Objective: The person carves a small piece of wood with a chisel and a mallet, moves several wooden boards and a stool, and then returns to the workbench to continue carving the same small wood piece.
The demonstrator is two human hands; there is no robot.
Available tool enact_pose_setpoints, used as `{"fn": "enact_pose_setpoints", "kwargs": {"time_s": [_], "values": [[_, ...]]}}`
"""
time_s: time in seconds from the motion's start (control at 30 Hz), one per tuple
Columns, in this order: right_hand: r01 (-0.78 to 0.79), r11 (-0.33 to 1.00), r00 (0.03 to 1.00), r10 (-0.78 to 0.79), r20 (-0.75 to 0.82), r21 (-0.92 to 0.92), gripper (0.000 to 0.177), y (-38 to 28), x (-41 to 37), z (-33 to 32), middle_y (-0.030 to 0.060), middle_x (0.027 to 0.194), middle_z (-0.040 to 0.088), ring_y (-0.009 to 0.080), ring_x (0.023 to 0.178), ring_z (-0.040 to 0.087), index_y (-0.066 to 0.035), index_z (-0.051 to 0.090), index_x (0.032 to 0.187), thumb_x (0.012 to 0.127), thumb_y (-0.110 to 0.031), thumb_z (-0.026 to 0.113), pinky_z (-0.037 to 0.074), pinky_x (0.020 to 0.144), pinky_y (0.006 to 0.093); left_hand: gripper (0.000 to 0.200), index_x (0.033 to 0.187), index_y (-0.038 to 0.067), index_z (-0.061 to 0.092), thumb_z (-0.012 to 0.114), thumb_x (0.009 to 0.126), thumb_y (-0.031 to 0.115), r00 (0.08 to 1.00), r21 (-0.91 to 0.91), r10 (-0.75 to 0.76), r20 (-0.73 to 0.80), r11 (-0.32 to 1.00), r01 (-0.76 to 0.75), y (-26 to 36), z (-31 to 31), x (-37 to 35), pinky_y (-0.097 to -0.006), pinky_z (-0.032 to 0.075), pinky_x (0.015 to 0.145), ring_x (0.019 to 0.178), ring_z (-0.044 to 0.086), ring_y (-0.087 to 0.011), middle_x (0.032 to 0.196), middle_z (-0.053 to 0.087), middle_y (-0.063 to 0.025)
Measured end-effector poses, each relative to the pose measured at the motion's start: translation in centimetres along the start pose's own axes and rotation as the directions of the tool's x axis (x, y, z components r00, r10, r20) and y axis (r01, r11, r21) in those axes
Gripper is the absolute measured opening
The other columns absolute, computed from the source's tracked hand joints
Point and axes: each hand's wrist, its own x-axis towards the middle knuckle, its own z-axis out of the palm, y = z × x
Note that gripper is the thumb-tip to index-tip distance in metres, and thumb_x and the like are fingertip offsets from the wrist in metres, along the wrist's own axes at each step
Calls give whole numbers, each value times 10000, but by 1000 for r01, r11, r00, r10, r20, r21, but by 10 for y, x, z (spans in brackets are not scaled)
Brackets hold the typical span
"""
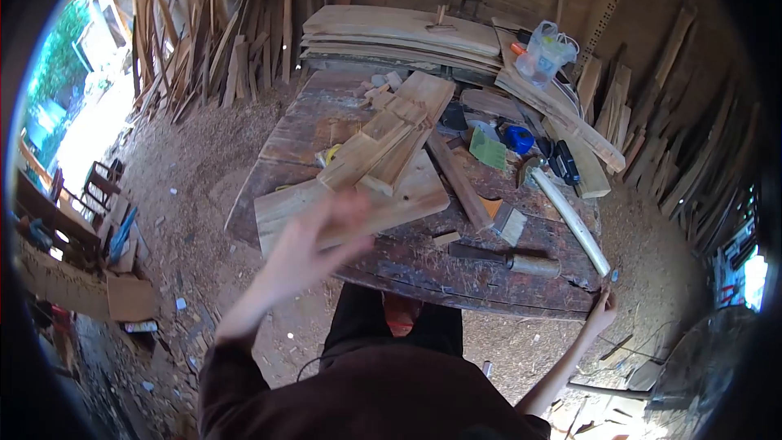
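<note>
a broad, pale wooden board (411,195) lies beneath narrower, overlapping planks (366,145).

Workbench (297,126) as dial: wide board (403,202), 9 o'clock, beneath piled short boards (379,143). Offcuts (383,85), 11. Long planks (395,26), beyond, 12. Plastic bag (550,55), 1, atop second plank stack (590,137). Tape measure (519,139), 2. Rod (573,222), 3 to 4. Handled tool (533,265), 4, inside rod.
</note>
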Motion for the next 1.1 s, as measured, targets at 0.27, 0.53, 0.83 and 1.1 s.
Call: {"fn": "enact_pose_setpoints", "kwargs": {"time_s": [0.27, 0.53, 0.83, 1.1], "values": [[619, 785, 758, -609, -231, -37, 162, -168, -100, 27, 142, 1130, 589, 269, 1082, 559, 12, 609, 1068, 950, -76, 542, 436, 935, 393, 1137, 1457, -73, 144, 761, 727, 544, 971, 444, -239, 22, 872, 205, -27, 16, 118, -455, 346, 1072, 1295, 408, -426, 1351, 425, -326], [746, 496, 168, -786, 594, 444, 575, -308, -127, 103, 165, 1389, 439, 379, 1323, 387, -81, 470, 1335, 794, -64, 662, 340, 1080, 459, 1274, 1484, -44, -27, 738, 707, 615, 932, 228, 24, -363, 972, 64, -60, -1, 76, -536, 170, 1132, 1401, 235, -426, 1475, 242, -332], [906, 155, -119, -800, 588, 394, 877, -402, -126, 247, 130, 1479, 330, 401, 1363, 311, -201, 323, 1452, 685, 116, 608, 330, 1084, 524, 1521, 1488, 64, -167, 853, 502, 613, 973, 346, -174, 150, 932, 113, -100, -61, -9, -624, -1, 1121, 1442, 128, -396, 1535, 135, -289], [881, 110, -366, -456, 811, 460, 859, -454, -152, 291, 101, 1492, 285, 318, 1382, 300, -173, 457, 1355, 592, 155, 677, 315, 1116, 505, 1310, 1499, 20, 95, 842, 542, 512, 998, 441, -59, 22, 897, 43, -107, -49, -25, -536, 147, 1162, 1348, 353, -390, 1400, 387, -294]]}}
